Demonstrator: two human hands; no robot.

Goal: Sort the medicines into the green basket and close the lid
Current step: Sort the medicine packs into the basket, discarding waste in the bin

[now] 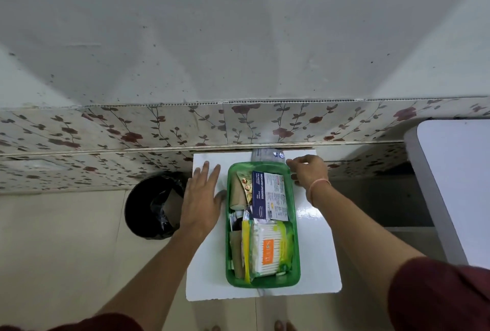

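Observation:
The green basket [262, 283] stands without a lid on a small white table [206, 264]. Inside lie a blue-and-white medicated dressings box [270, 195], a pack of cotton swabs [267, 248], a beige bandage roll [236, 195] and a gold blister strip [246, 182]. My left hand [202, 198] rests flat on the table just left of the basket, fingers spread and holding nothing. My right hand [310, 171] is at the basket's far right corner with its fingers curled. A clear plastic object [266, 156] sits behind the basket's far rim, beside those fingertips. Whether the right hand grips anything is hidden.
A black lined bin [153, 206] stands on the floor to the left of the table. A larger white surface [458, 184] is at the right. The table's far edge meets a flowered wall panel [159, 129]. Pale floor tiles surround the table.

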